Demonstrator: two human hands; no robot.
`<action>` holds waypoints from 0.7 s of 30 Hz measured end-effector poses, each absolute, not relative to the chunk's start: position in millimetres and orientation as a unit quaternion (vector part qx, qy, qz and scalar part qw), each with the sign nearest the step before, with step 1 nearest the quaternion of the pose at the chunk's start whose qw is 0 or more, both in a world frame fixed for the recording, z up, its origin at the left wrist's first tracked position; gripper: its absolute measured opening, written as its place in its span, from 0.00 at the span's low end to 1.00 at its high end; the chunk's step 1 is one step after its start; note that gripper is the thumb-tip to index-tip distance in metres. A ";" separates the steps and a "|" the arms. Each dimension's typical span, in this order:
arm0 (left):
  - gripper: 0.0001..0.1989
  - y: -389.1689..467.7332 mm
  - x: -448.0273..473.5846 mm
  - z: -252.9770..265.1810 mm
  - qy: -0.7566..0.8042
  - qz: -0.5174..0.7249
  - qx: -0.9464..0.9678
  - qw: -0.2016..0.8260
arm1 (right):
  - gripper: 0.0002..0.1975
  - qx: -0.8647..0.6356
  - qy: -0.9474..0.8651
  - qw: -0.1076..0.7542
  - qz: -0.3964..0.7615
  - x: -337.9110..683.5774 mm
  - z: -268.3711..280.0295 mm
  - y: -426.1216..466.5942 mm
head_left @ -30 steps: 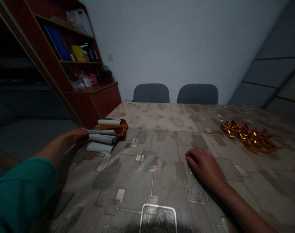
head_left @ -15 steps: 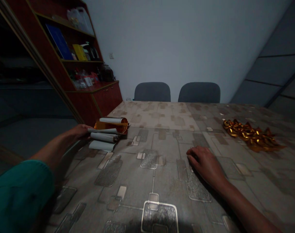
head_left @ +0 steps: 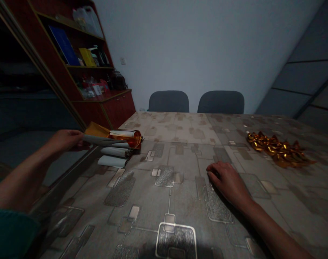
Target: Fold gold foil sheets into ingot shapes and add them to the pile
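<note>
At the table's left edge, my left hand (head_left: pixel 69 139) pinches the near end of a sheet of gold foil paper (head_left: pixel 96 130), whose pale grey backing also shows. The sheet is partly lifted and stretches from the pile. Under and beside it lie several folded or rolled sheets of foil paper (head_left: pixel 112 162), pale side out. A curled gold sheet (head_left: pixel 138 139) sits at the pile's far side. My right hand (head_left: pixel 225 178) rests on the tabletop, fingers loosely bent, a gap between thumb and fingers, nothing visible in it.
Shiny folded gold foil pieces (head_left: pixel 281 149) lie clustered at the right on the patterned tablecloth (head_left: pixel 180 201). Two grey chairs (head_left: pixel 169 101) stand behind the table against the wall. A red-brown cabinet (head_left: pixel 101 104) with filled shelves stands at the back left.
My left hand has moved left and a little up, drawing the foil sheet partly out of the pile. My right hand has stayed in place.
</note>
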State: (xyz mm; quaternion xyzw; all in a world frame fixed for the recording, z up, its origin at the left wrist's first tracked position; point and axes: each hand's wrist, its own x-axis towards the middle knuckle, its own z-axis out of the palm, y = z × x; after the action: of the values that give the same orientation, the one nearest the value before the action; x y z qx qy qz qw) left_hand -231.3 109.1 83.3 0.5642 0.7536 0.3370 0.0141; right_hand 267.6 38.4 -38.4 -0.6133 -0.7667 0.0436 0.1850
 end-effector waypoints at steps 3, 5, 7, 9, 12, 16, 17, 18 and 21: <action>0.11 97.2 -223.9 97.3 0.809 0.277 0.517 0.029 | 0.11 -0.613 -0.766 0.186 0.045 267.2 -38.1 38.3; 0.09 88.9 -211.6 104.2 0.822 0.263 0.504 -0.023 | 0.10 -0.613 -0.766 0.187 0.045 267.0 -38.2 38.6; 0.11 81.7 -194.4 107.3 0.807 0.244 0.522 -0.129 | 0.10 -0.613 -0.766 0.187 0.045 267.0 -38.4 38.8; 0.12 76.3 -175.3 106.3 0.766 0.272 0.555 -0.178 | 0.10 -0.614 -0.766 0.188 0.044 266.9 -38.3 38.9; 0.10 69.5 -146.3 96.3 0.719 0.332 0.562 -0.240 | 0.10 -0.614 -0.765 0.191 0.045 266.5 -37.4 38.3; 0.09 54.9 -101.9 63.1 0.629 0.351 0.649 -0.244 | 0.11 -0.622 -0.757 0.195 0.046 264.8 -36.4 36.2; 0.07 49.6 -89.1 51.5 0.601 0.338 0.690 -0.218 | 0.13 -0.624 -0.755 0.198 0.046 264.0 -36.4 35.6; 0.07 43.9 -76.0 39.2 0.566 0.331 0.729 -0.198 | 0.17 -0.621 -0.755 0.204 0.050 263.2 -36.5 34.7; 0.08 26.0 -39.5 4.2 0.427 0.305 0.840 -0.139 | 0.32 -0.569 -0.783 0.238 0.079 259.3 -36.1 30.7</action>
State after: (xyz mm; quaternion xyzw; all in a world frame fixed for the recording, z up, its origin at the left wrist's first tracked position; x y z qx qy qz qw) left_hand -39.5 26.0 4.2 0.8398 0.4271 0.3052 -0.1388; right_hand 259.3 30.7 -36.1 -0.5689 -0.7833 0.0791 0.2378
